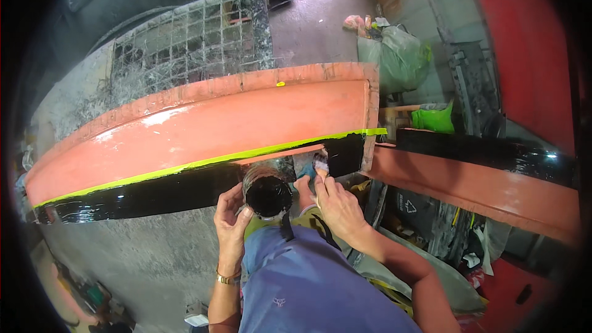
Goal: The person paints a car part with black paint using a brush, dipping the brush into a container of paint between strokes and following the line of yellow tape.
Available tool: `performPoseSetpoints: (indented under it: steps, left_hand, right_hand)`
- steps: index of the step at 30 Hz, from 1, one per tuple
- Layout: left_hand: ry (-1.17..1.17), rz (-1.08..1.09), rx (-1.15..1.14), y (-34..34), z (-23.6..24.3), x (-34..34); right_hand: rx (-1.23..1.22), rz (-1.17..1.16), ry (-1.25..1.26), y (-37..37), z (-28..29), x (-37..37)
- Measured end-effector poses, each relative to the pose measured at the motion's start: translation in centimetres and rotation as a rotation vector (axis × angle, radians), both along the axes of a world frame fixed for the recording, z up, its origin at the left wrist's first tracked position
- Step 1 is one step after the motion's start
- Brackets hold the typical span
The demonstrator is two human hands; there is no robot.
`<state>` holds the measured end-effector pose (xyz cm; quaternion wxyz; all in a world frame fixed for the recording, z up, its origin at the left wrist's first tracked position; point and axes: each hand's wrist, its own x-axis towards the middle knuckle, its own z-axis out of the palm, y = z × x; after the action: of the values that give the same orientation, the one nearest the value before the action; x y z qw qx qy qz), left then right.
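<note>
A long salmon-pink moulded panel (234, 111) crosses the middle, with yellow tape (203, 160) along it and wet black coating (135, 194) below the tape. A bare pink strip shows within the black band near the centre. My left hand (232, 219) grips a paint-smeared can (267, 194) of black paint just below that band. My right hand (339, 206) is closed on a paintbrush (322, 165), whose pale, dark-tipped head is at the black band, right of the can; whether it touches the surface I cannot tell.
A second pink and black panel (468, 185) lies to the right. Behind are a crusted grid frame (185, 40), a green bag (401, 61) and a bright green item (435, 117). Dark clutter (441, 243) lies under the right panel. A red surface (518, 31) is at the far right.
</note>
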<state>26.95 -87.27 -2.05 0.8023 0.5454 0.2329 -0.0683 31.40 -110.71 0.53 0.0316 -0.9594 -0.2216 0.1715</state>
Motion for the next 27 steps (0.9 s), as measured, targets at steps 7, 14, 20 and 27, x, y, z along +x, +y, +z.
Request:
performPoseSetpoints:
  steps: [7, 14, 20, 27]
  left_hand:
    - [-0.022, 0.076, 0.104, -0.7, 0.5, -2.1]
    - [-0.089, 0.127, 0.278, -5.6, 0.3, -3.9]
    - [-0.078, 0.194, 0.341, -9.3, 0.8, -6.5]
    - [-0.073, 0.291, 0.342, -8.0, -0.9, -7.3]
  right_hand:
    - [0.854, -0.43, 0.123, -4.4, 6.5, -1.6]
    - [0.951, -0.074, 0.243, -2.4, 8.6, -1.1]
    - [0.904, 0.025, 0.392, -2.6, 5.4, -1.8]
    - [1.483, -0.523, 0.891, -6.6, 1.0, -2.0]
